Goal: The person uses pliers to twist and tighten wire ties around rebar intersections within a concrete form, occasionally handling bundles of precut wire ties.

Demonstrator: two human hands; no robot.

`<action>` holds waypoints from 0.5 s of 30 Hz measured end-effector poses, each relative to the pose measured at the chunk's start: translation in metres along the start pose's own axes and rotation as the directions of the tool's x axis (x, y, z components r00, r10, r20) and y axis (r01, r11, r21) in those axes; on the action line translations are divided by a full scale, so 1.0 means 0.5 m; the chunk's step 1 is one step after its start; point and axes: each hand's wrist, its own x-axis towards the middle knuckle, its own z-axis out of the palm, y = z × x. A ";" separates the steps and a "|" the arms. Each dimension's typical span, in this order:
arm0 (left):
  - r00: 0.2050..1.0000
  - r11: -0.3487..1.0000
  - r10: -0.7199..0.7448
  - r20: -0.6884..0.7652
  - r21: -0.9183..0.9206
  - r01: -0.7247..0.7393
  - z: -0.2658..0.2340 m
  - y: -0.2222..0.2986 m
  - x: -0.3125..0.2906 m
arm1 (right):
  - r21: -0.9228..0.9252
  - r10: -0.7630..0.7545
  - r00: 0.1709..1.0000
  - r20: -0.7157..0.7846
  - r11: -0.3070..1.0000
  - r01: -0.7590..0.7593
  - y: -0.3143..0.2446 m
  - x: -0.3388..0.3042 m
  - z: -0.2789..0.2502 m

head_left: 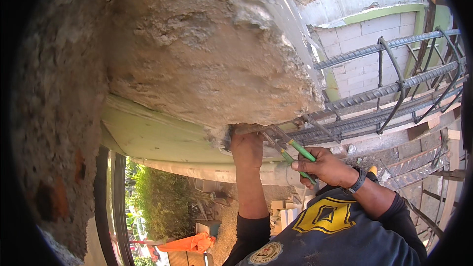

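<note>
Right hand (pixel 322 166) curls around green-handled pliers (pixel 301 150), handles spread, likely for leverage; left hand (pixel 247 149) raised beneath concrete (pixel 212 69), perhaps steadying; fingers hidden, cannot tell grip.

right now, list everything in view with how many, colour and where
green-handled pliers: 1, green grips, grey metal, lower middle
concrete mass: 1, grey-brown, upper middle
rebar cage: 1, grey, right
block wall: 1, white, upper right
smooth panel: 1, pale green, under the concrete
dark frame: 1, near-black, lower left
bush: 1, green, lower left
orange cloth: 1, orange, lower left
pale blocks: several, cream, lower middle
wristband: 1, dark, right wrist
shirt: 1, dark with yellow print, bottom
left hand: 1, bare, at the concrete's lower edge, fingertips unclear
right hand: 1, bare, around the pliers' grips
</note>
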 end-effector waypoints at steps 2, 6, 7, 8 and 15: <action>1.000 0.999 -0.003 -0.015 0.040 0.004 0.007 0.005 0.003 | -0.129 0.006 1.000 0.009 0.992 -0.005 -0.027 -0.008 0.000; 0.998 0.998 -0.056 0.028 -0.026 0.057 -0.012 0.006 0.018 | 0.161 0.059 0.993 0.101 0.984 -0.075 -0.016 -0.006 -0.004; 0.996 0.995 -0.069 0.052 -0.067 0.072 -0.020 0.008 0.023 | 0.223 0.064 0.986 0.152 0.970 -0.097 -0.014 -0.003 -0.009; 0.991 0.991 -0.096 0.092 -0.083 0.104 -0.025 0.012 0.024 | 0.283 0.065 0.977 0.204 0.951 -0.122 -0.012 -0.002 -0.014; 0.980 0.990 -0.075 0.183 0.131 0.052 -0.028 0.014 0.018 | -0.196 0.071 0.991 0.112 0.979 -0.048 0.027 -0.054 -0.030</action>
